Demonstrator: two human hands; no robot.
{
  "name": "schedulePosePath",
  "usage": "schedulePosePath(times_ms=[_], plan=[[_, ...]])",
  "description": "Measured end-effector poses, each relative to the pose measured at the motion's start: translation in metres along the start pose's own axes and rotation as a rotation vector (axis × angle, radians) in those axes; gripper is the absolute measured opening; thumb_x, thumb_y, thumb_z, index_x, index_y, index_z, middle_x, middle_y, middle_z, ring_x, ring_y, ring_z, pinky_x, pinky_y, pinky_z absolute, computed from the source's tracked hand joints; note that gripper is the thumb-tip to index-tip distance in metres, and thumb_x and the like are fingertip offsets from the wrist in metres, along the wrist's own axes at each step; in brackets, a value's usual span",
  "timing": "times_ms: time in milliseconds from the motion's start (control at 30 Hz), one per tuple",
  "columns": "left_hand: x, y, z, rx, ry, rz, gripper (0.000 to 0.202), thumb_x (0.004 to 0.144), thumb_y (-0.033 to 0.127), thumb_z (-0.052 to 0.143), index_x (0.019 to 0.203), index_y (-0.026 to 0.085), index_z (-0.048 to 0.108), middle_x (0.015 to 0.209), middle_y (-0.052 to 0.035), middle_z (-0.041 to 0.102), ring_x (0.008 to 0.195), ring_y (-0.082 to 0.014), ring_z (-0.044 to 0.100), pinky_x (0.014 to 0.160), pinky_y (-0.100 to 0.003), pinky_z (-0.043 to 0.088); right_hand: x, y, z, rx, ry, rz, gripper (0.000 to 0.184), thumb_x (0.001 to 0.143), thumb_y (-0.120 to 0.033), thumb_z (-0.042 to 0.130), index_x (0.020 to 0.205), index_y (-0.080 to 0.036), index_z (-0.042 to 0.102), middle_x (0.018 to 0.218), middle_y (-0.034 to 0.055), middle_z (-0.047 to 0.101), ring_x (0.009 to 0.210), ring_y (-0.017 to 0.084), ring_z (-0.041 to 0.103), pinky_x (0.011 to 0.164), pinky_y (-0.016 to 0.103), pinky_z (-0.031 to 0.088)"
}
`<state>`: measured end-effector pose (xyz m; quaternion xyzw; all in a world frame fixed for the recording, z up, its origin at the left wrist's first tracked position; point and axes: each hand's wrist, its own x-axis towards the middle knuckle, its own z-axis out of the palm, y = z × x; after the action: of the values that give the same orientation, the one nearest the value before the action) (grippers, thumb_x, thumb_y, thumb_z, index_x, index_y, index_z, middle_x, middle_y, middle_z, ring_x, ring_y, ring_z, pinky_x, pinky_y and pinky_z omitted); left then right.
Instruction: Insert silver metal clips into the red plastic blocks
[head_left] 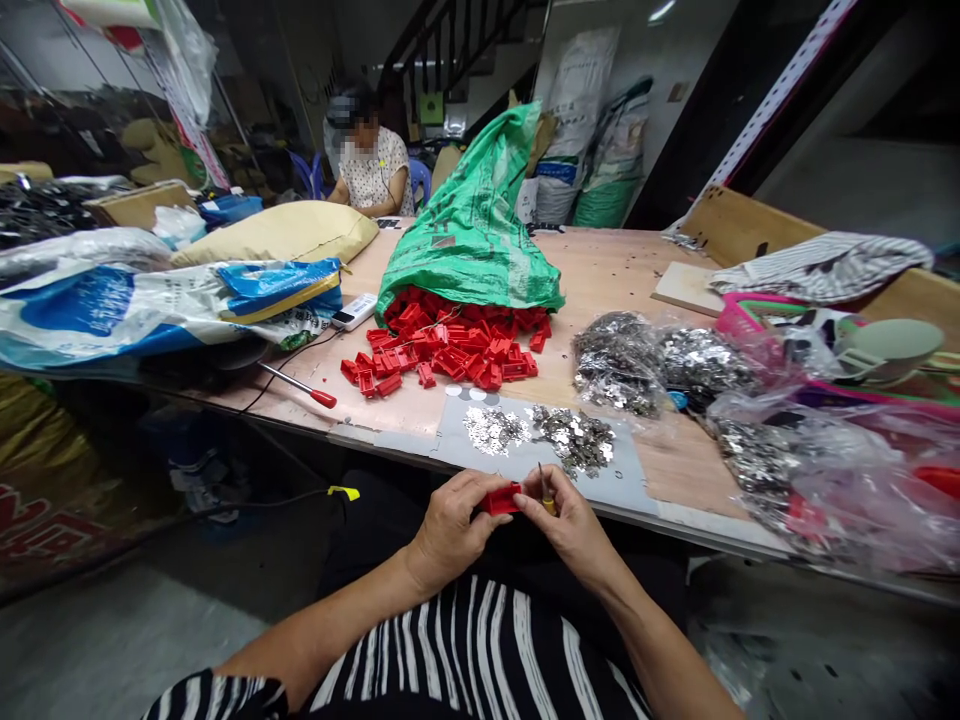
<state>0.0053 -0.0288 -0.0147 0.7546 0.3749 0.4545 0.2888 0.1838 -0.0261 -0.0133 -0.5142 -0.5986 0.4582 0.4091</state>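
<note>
Just in front of the table edge, my left hand is closed around a red plastic housing. My right hand touches the housing's right end with its fingertips. A small screwdriver with a yellow handle is gripped in that same hand, its thin shaft pointing up. Beyond the hands, a grey mat carries a pile of bright metal pieces and a darker pile of metal pieces. Farther back, many red housings spill from the mouth of a green woven sack.
Bags of metal parts and a pink basket crowd the table's right side. At left lie a blue-and-white sack, a red-tipped lever and a white device. Across the table sits another person.
</note>
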Motion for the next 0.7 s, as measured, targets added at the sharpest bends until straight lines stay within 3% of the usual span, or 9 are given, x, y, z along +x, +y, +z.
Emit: schedulePosePath(times_ms=[167,400,600,700], plan=[[-0.002,0.000,-0.001,0.010,0.036,-0.002,0.030,0.079,0.017,0.068,0.108,0.018,0.063,0.101,-0.0066,0.070,0.093,-0.0185,0.064,0.085,-0.030,0.051,-0.003,-0.004,-0.002,0.164,-0.151,0.188,0.035,0.079,-0.049,0.064,0.095,-0.020,0.052,0.081,0.0008,0.057,0.064,0.011,0.046,0.056,0.024,0.036],[-0.002,0.003,-0.003,-0.011,0.045,-0.014,0.023,0.078,0.019,0.069,0.100,0.017,0.064,0.094,-0.0061,0.070,0.087,-0.0181,0.065,0.080,-0.029,0.051,-0.005,-0.006,-0.001,0.328,-0.190,0.297,0.040,0.076,-0.049,0.069,0.098,-0.019,0.053,0.073,-0.0034,0.051,0.053,0.006,0.036,0.047,0.020,0.025],[-0.008,-0.002,-0.005,-0.291,0.064,-0.128,0.027,0.076,0.026,0.073,0.100,0.017,0.065,0.094,-0.0062,0.071,0.083,-0.0174,0.067,0.076,-0.027,0.053,-0.007,-0.009,-0.003,0.521,-0.239,0.386,0.044,0.068,-0.042,0.078,0.099,-0.020,0.056,0.075,-0.0021,0.053,0.055,0.006,0.041,0.049,0.019,0.030],[-0.010,-0.008,-0.004,-0.425,0.095,-0.206,0.029,0.074,0.026,0.075,0.100,0.017,0.065,0.095,-0.0062,0.071,0.084,-0.0180,0.067,0.078,-0.027,0.053,-0.003,-0.011,-0.003,0.503,-0.236,0.381,0.044,0.067,-0.042,0.078,0.099,-0.021,0.056,0.078,-0.0013,0.056,0.057,0.006,0.044,0.050,0.019,0.033]])
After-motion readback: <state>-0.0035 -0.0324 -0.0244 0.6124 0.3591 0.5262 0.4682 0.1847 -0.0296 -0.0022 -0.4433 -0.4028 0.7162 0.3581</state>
